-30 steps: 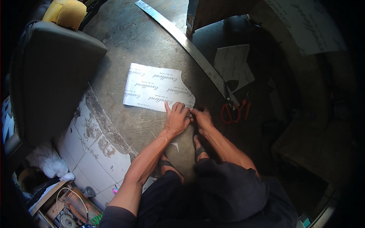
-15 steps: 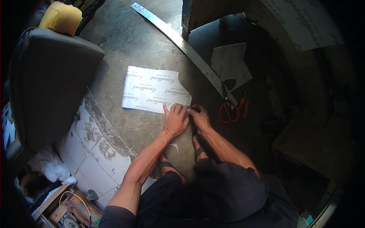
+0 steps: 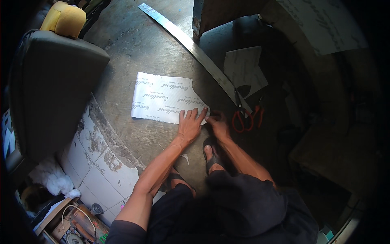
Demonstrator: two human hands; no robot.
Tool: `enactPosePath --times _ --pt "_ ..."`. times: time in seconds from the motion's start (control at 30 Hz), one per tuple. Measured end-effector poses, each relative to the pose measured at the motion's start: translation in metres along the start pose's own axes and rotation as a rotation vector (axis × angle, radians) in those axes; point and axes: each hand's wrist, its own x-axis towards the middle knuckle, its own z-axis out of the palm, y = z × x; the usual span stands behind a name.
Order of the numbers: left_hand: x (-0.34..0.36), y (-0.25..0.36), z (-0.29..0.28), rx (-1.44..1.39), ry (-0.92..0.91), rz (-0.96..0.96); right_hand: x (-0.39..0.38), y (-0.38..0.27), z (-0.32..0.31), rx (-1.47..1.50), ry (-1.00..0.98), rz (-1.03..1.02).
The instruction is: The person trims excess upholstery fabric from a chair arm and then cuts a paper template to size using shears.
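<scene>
A white printed sheet [image 3: 162, 95] with a curved right side lies on the concrete floor in front of me. My left hand [image 3: 191, 125] presses on its near right part, fingers spread. At the sheet's near right corner, my right hand [image 3: 219, 124] has its thumb and fingers pinched on the edge; they are dim and a little blurred. To the right of that hand lie scissors [image 3: 239, 116] with red-orange handles, their blades resting across a long metal ruler [image 3: 195, 49].
Another sheet piece [image 3: 245, 63] lies beyond the ruler. A dark padded seat [image 3: 61, 89] with yellow foam [image 3: 65, 18] stands at left. White stuffing [image 3: 57, 179] and a wooden-framed machine [image 3: 77, 223] sit at lower left. A small offcut [image 3: 185, 158] lies near my feet.
The sheet has shifted slightly right and nearer. My right hand has moved a little right with its corner, and my left fingers have shifted slightly along the sheet.
</scene>
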Motion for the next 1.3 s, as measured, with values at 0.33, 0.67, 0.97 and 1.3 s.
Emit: enactPosePath --times 0.33,0.67,0.97,1.3 --pt "0.022 0.011 0.02 -0.061 0.087 0.012 -0.002 -0.006 -0.097 -1.16 0.472 -0.618" --pt "0.029 0.007 0.037 -0.123 0.224 0.099 -0.031 0.025 -0.069 -0.166 -0.038 0.056" --pt "0.029 0.008 0.032 -0.193 0.218 0.089 -0.052 -0.007 -0.032 -0.007 -0.051 0.365" --pt "0.028 0.007 0.033 -0.294 0.259 0.101 -0.041 -0.004 -0.021 -0.245 -0.018 0.299"
